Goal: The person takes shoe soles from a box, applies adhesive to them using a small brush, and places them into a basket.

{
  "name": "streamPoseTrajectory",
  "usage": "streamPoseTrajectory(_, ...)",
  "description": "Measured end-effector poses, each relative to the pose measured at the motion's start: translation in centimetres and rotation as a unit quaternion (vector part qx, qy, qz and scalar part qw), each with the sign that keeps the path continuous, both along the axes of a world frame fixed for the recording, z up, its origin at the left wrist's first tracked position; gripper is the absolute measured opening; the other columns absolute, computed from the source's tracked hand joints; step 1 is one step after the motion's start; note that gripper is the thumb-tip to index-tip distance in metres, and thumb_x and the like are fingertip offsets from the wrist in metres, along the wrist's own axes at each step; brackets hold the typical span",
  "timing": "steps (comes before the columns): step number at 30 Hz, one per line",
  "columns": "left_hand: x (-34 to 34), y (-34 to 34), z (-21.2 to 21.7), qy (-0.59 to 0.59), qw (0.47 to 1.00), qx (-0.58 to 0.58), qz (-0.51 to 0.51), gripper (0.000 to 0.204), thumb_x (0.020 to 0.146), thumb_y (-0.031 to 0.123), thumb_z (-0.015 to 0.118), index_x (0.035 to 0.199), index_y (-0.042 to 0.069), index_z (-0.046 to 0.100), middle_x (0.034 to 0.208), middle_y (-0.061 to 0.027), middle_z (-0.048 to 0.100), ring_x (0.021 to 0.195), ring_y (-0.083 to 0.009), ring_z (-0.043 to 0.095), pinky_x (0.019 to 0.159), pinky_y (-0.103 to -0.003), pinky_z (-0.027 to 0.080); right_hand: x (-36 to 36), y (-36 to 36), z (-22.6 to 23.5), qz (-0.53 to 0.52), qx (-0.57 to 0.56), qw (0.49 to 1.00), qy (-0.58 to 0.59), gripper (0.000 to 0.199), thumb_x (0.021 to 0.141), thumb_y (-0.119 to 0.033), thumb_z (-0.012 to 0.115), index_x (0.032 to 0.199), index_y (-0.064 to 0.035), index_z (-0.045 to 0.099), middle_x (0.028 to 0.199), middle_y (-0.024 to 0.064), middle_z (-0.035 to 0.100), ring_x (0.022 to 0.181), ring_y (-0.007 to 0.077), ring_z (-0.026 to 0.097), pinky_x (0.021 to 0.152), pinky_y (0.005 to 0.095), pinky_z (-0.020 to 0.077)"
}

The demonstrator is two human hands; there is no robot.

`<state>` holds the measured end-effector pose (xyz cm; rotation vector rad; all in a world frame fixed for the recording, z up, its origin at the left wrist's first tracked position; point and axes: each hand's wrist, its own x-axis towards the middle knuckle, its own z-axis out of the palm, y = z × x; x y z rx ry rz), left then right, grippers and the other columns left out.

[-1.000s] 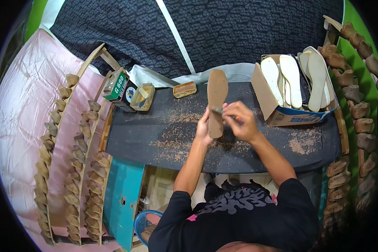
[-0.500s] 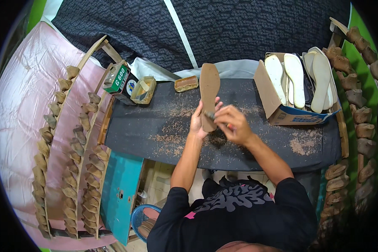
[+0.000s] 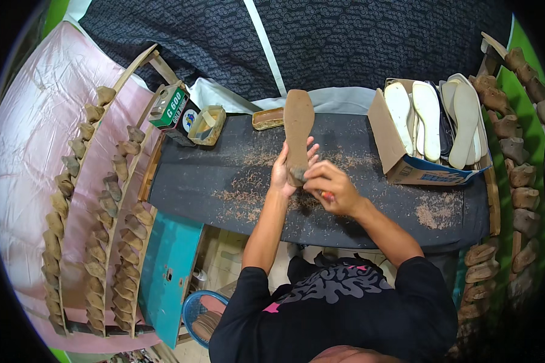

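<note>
A brown insole stands over the table in my left hand, toe end pointing away from me. The thumb lies along its left edge, and the fingertips show past its right edge. My right hand is closed around a small brush. Its greyish head rests on the insole near the heel end, where the surface looks darker. A red-orange bit of the handle shows below my fingers; the rest is hidden in my grip.
Brown shavings lie scattered on the dark-covered table. At back left stand a green-and-black can, a yellowish tub and a shallow tray. A cardboard box of pale insoles sits right. Shoe-last racks flank the table; a blue basket stands below.
My right hand has shifted slightly toward me, bringing the brush head closer to the heel end. The insole has moved a little left in the picture, still in my left hand.
</note>
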<state>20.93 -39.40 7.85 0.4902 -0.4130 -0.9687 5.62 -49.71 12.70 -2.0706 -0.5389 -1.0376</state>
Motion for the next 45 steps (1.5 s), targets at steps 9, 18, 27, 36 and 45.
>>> streamPoseTrajectory(9, 0.0, -1.0, 1.3, -0.017, 0.999, 0.002, 0.039, 0.061, 0.106, 0.047, 0.028, 0.15, 0.006, 0.03, 0.151, -0.0157, 0.039, 0.131, -0.032, 0.047, 0.107, -0.044, 0.044, -1.5, -2.6, -0.8, 0.063, 0.19, 0.973, 0.117, 0.009, 0.082, 0.004, 0.065, 0.09, -0.0002, 0.065, 0.091, 0.0129, 0.067, 0.088, 0.026, 0.064, 0.079, 0.0359, 0.0506)
streamPoseTrajectory(18, -0.7, -2.5, 1.8, -0.065, 0.998, -0.007, 0.027, 0.058, 0.106, 0.045, 0.028, 0.15, 0.008, 0.032, 0.147, -0.0178, 0.043, 0.13, -0.0345, 0.048, 0.108, -0.047, 0.042, -0.8, -4.7, 1.4, -0.093, 0.163, 0.981, -0.043, 0.009, 0.081, 0.004, 0.067, 0.089, 0.0007, 0.067, 0.092, 0.0132, 0.066, 0.086, 0.0255, 0.064, 0.078, 0.0351, 0.0512)
streamPoseTrajectory(27, 0.1, -3.3, 0.7, 0.022, 0.993, -0.063, 0.095, 0.053, 0.106, 0.044, 0.031, 0.148, 0.012, 0.033, 0.142, -0.0194, 0.047, 0.127, -0.0344, 0.051, 0.109, -0.047, 0.041, -1.2, -1.3, -1.7, -0.106, 0.119, 0.987, -0.024, 0.014, 0.076, 0.007, 0.066, 0.087, -0.0014, 0.063, 0.088, 0.0128, 0.065, 0.084, 0.0298, 0.064, 0.076, 0.0367, 0.0508)
streamPoseTrajectory(36, -0.6, -3.1, 0.6, 0.001, 0.993, -0.061, 0.099, 0.053, 0.106, 0.044, 0.028, 0.149, 0.013, 0.031, 0.144, -0.0182, 0.045, 0.123, -0.0325, 0.053, 0.107, -0.046, 0.043, -1.3, -2.3, -0.5, -0.127, 0.227, 0.966, -0.003, 0.007, 0.081, 0.006, 0.064, 0.087, 0.0014, 0.063, 0.087, 0.0131, 0.064, 0.086, 0.0235, 0.063, 0.076, 0.0332, 0.0505)
streamPoseTrajectory(45, -1.4, -1.6, -0.2, -0.021, 0.993, -0.033, 0.112, 0.05, 0.107, 0.041, 0.028, 0.15, 0.016, 0.026, 0.144, -0.0212, 0.043, 0.127, -0.037, 0.051, 0.109, -0.048, 0.042, -0.6, -2.8, -0.5, -0.033, 0.178, 0.983, 0.044, 0.009, 0.08, 0.004, 0.067, 0.088, 0.0001, 0.065, 0.087, 0.0126, 0.064, 0.081, 0.0232, 0.064, 0.072, 0.0317, 0.0503)
